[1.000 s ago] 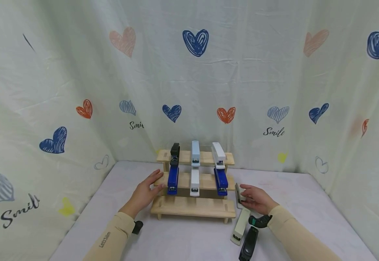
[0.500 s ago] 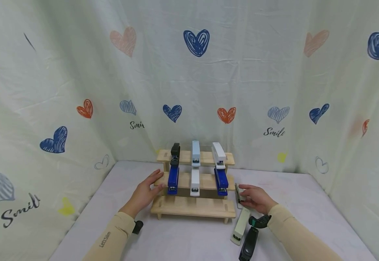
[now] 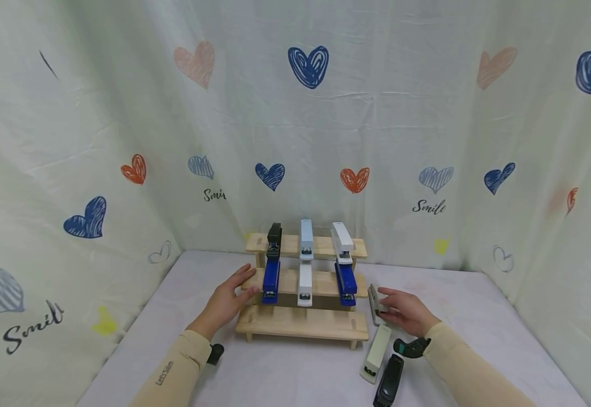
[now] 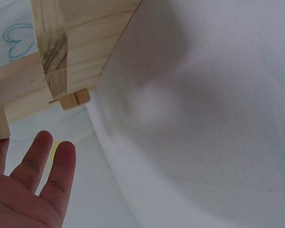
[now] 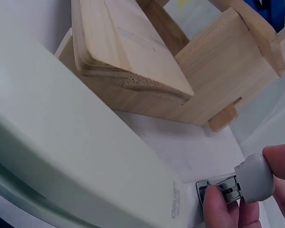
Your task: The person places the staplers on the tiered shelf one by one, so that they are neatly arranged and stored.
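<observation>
My left hand (image 3: 227,299) rests against the left end of the three-tier wooden shelf (image 3: 300,324). In the left wrist view its fingers (image 4: 60,171) are straight, one fingertip touching the wood. To the shelf's right, my right hand (image 3: 407,312) pinches a grey-white stapler (image 3: 375,305) between thumb and fingers; the right wrist view shows its grey head (image 5: 257,178), the rest partly hidden. A pale green stapler (image 3: 376,356) lies just in front, large in the right wrist view, with a black stapler (image 3: 389,381) beside it.
The top tier bears a black stapler (image 3: 273,243), a light blue stapler (image 3: 306,238) and a white stapler (image 3: 342,242). Two blue staplers flank a white one (image 3: 305,282) on the middle tier. A heart-print curtain (image 3: 377,124) surrounds the white-covered table (image 3: 285,379).
My right hand has shifted slightly to the right, and the grey-white stapler has moved a little with it. The left hand stays at the shelf's end.
</observation>
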`<state>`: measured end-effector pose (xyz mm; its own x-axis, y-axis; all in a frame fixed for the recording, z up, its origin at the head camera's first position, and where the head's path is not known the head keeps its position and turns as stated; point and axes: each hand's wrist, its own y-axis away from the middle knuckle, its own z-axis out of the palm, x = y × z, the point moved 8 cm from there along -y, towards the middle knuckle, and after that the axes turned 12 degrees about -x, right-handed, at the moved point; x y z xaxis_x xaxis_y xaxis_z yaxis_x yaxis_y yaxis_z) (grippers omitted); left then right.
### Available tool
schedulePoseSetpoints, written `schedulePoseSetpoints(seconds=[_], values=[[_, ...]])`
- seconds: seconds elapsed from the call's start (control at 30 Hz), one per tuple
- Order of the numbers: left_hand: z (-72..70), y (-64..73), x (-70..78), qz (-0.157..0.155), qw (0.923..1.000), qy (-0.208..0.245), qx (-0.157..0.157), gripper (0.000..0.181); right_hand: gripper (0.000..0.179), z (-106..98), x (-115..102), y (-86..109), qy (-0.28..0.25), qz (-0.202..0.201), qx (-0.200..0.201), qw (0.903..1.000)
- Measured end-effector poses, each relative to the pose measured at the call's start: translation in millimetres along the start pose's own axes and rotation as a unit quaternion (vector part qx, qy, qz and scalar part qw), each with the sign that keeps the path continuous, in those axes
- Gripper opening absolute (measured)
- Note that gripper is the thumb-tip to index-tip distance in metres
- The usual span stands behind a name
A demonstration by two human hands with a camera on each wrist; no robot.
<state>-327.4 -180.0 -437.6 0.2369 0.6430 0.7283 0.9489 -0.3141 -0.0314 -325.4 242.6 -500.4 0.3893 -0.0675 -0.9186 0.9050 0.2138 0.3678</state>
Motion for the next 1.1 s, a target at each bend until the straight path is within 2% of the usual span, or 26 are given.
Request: schedulePoseSetpoints(seconds=[0.17, 0.53, 0.8, 1.1], values=[[0.5, -0.2, 0.2, -0.006, 1.0, 0.001, -0.003, 0.062, 0.059, -4, -14, 18.1, -0.004, -0.018, -0.007, 0.9998], [-1.6, -0.4, 1.0, -0.012, 0.9999, 0.003, -0.002, 0.06, 0.06, -7, -40, 63.8, 0.033, -0.04, -0.017, 0.9985], [-0.5, -0.5, 1.1, -0.007, 1.0, 0.004, -0.003, 0.06, 0.059, -1, -43, 82.0, 0.054, -0.046, -0.023, 0.9972], [-0.3, 0.2, -0.1, -0.002, 1.0, 0.003, 0.002, 0.06, 0.057, 16, -43, 97.4, 0.049, -0.052, -0.029, 0.997]])
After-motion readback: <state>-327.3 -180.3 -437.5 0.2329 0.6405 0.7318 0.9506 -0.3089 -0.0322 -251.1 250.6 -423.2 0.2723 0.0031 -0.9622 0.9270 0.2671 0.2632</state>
